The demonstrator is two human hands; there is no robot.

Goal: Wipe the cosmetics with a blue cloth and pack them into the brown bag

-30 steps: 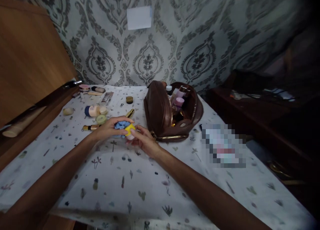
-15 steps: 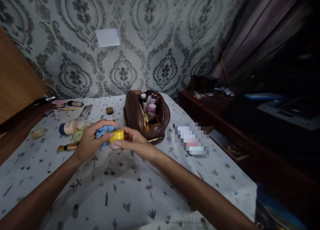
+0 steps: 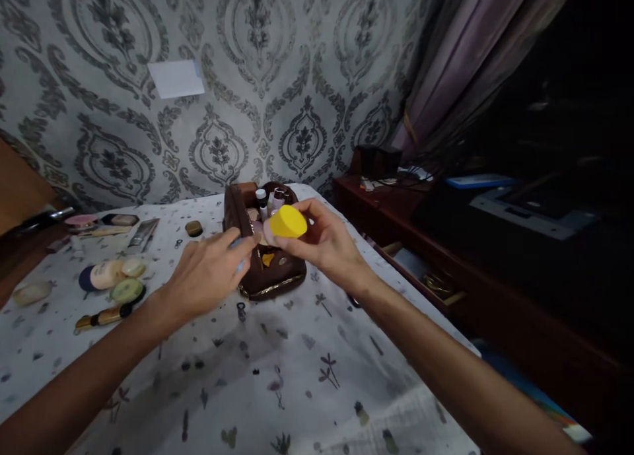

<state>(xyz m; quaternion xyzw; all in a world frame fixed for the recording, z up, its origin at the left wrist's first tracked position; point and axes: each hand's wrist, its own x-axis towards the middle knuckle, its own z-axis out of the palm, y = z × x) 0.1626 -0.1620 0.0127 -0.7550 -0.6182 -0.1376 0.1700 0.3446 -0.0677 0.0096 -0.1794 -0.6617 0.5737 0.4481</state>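
My right hand (image 3: 324,244) grips a small container with a yellow cap (image 3: 288,222), tilted over the open brown bag (image 3: 275,282). Just left of it, my left hand (image 3: 211,267) is closed around a blue cloth (image 3: 241,265), mostly hidden by the fingers, at the bag's left side. Inside the bag stand a white-capped bottle (image 3: 261,203) and several other small bottles, partly behind the right hand. Something orange-yellow (image 3: 268,259) shows near the bag's front.
On the patterned white cloth (image 3: 238,389) at left lie a dark-capped bottle (image 3: 102,275), a green round item (image 3: 127,289), a gold tube (image 3: 104,317), a small dark jar (image 3: 193,228) and several cosmetics. An open drawer (image 3: 421,270) is at right.
The yellow-capped container has moved right and up, over the bag, in my right hand. My left hand with the blue cloth has come away from it. The view has shifted right.
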